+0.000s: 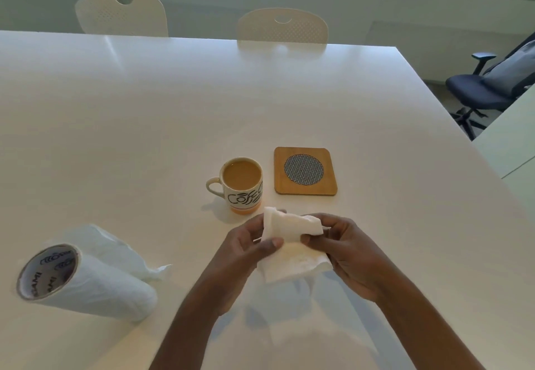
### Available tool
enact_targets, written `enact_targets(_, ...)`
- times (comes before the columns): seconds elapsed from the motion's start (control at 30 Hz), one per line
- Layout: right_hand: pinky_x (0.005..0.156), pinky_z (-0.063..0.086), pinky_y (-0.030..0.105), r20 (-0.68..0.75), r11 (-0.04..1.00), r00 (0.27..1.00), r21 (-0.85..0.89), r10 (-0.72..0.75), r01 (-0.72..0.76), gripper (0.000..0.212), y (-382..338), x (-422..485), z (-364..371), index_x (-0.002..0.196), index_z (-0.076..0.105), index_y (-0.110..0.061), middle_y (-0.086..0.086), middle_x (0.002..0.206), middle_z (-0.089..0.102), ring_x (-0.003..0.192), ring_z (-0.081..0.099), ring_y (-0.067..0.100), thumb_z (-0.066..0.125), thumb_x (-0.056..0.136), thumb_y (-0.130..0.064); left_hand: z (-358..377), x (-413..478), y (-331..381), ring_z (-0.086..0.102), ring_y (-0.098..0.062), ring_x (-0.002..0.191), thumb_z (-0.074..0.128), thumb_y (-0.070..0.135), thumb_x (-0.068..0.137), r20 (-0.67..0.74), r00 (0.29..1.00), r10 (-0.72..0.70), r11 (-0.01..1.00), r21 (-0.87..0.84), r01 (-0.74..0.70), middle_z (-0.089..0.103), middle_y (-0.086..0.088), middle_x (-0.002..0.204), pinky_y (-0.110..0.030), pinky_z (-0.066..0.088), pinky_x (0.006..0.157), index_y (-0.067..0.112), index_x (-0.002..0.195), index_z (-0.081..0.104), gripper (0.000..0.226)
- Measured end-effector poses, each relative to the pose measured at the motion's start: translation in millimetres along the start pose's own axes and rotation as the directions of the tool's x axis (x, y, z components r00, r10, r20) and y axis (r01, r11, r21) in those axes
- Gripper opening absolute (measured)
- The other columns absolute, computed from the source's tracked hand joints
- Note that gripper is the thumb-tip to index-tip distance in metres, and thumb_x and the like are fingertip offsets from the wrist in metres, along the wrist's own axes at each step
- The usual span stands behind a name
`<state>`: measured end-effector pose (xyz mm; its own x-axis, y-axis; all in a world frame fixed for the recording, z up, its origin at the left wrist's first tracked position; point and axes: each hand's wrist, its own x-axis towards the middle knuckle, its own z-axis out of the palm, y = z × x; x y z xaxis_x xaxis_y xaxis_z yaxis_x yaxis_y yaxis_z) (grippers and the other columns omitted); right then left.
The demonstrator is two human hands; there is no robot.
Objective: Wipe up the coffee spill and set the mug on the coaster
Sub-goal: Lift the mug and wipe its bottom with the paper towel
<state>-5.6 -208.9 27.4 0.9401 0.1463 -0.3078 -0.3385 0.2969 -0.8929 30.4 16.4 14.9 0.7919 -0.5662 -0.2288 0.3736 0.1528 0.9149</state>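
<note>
Now I see a paper towel held in two hands.
Left hand and right hand both pinch it — full mug just farther, left of the coaster.

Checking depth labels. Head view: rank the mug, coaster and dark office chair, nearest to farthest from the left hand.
1. mug: just beyond the left hand, which grips the paper towel.
2. coaster: beyond the hand and to its right, on the mug's right side.
3. office chair: far off to the right, well behind the other two.
</note>
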Motion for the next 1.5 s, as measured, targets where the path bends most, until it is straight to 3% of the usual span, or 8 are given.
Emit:
enact_targets(0.37, 0.1, 0.056, 0.036, 0.195, 0.986, 0.98, -0.156, -0.03, 0.061, 0.042, -22.5, 5.4, -10.6, 0.113, 0.082, 0.002, 0.011, 0.14, 0.071, 0.129, 0.065, 0.031, 0.054, 0.098, -0.025, -8.3, 9.6, -1.7, 0.075, -0.025, 0.098, 0.092, 0.026, 0.073, -0.215, 0.957, 0.195, 0.977, 0.131, -0.17, 0.08, -0.013, 0.104, -0.036, 0.063, 0.088, 0.017, 0.104, 0.083, 0.033)
enact_targets(0.53, 0.085, 0.064, 0.031, 0.039, 0.821, 0.971, -0.527, -0.234, 0.219, 0.013, -23.0, 8.0, -4.0, 0.093, 0.085, -0.018, -0.009, 0.125, 0.074, 0.111, 0.073, 0.02, 0.09, 0.084, -0.01, -4.3, 12.7, -3.2, 0.074, -0.027, 0.113, 0.068, 0.017, 0.09, -0.29, 0.938, 0.189, 0.982, 0.061, -0.179, 0.08, -0.007, 0.118, -0.036, 0.063, 0.094, 0.025, 0.117, 0.081, 0.031)
enact_targets(0.67, 0.083, 0.065, 0.032, -0.001, 0.737, 0.932, -0.612, -0.362, 0.286, 0.047, -23.0, 8.6, 1.0, 0.116, 0.076, -0.03, -0.012, 0.125, 0.067, 0.104, 0.071, 0.022, 0.094, 0.079, -0.008, 4.6, 9.6, 1.5, 0.074, -0.015, 0.117, 0.08, 0.051, 0.084, -0.228, 0.962, 0.151, 0.984, 0.132, -0.124, 0.078, 0.01, 0.125, -0.026, 0.063, 0.087, 0.041, 0.125, 0.076, 0.043)
enact_targets(0.9, 0.099, 0.057, 0.021, 0.168, 0.703, 0.96, -0.655, -0.224, 0.278, 0.05, -24.9, 8.9, -2.8, 0.138, 0.072, -0.037, -0.021, 0.134, 0.074, 0.125, 0.07, 0.007, 0.082, 0.094, -0.018, 13.4, 9.4, 3.6, 0.077, -0.016, 0.105, 0.088, 0.037, 0.078, -0.217, 0.923, 0.319, 0.894, 0.391, -0.217, 0.081, 0.013, 0.109, -0.029, 0.064, 0.092, 0.047, 0.112, 0.076, 0.038)
enact_targets(0.97, 0.099, 0.057, 0.02, 0.136, 0.769, 0.965, -0.584, -0.222, 0.26, 0.042, -20.1, 10.3, -2.7, 0.135, 0.074, -0.034, -0.017, 0.128, 0.078, 0.122, 0.073, 0.009, 0.076, 0.099, -0.013, 13.1, 4.8, 6.2, 0.076, -0.016, 0.098, 0.084, 0.041, 0.087, -0.275, 0.821, 0.5, 0.758, 0.598, -0.262, 0.079, 0.016, 0.109, -0.022, 0.061, 0.086, 0.042, 0.113, 0.074, 0.028)
enact_targets(1.07, 0.092, 0.056, 0.016, -0.122, 0.862, 0.942, -0.454, -0.313, 0.227, 0.039, -10.5, 16.6, 1.5, 0.122, 0.081, -0.038, -0.014, 0.119, 0.082, 0.115, 0.075, 0.005, 0.076, 0.098, -0.008, 2.7, 4.7, 9.0, 0.067, -0.014, 0.101, 0.068, 0.031, 0.099, -0.362, 0.468, 0.806, 0.505, 0.834, -0.225, 0.07, 0.012, 0.117, -0.023, 0.052, 0.085, 0.023, 0.119, 0.069, 0.022)
enact_targets(1.13, 0.084, 0.056, 0.013, -0.289, 0.91, 0.901, -0.354, -0.325, 0.215, 0.041, -5.6, 23.5, 5.6, 0.12, 0.081, -0.042, -0.017, 0.114, 0.083, 0.107, 0.076, 0.0, 0.076, 0.097, -0.008, -14.2, 15.7, 14.2, 0.063, -0.022, 0.106, 0.059, 0.02, 0.105, -0.432, 0.38, 0.818, 0.508, 0.852, -0.127, 0.066, 0.002, 0.123, -0.029, 0.05, 0.086, 0.012, 0.125, 0.065, 0.023)
enact_targets(1.5, 0.06, 0.056, 0.025, -0.503, 0.827, 0.727, -0.54, -0.467, 0.157, 0.031, 10.8, 55.3, 11.4, 0.102, 0.067, -0.034, -0.008, 0.084, 0.08, 0.068, 0.071, 0.006, 0.079, 0.089, -0.009, -79.9, 62.6, 16.3, 0.06, -0.024, 0.101, 0.034, 0.047, 0.109, -0.513, 0.671, 0.534, 0.692, 0.722, 0.002, 0.065, 0.017, 0.094, -0.059, 0.048, 0.099, 0.026, 0.098, 0.059, 0.034)
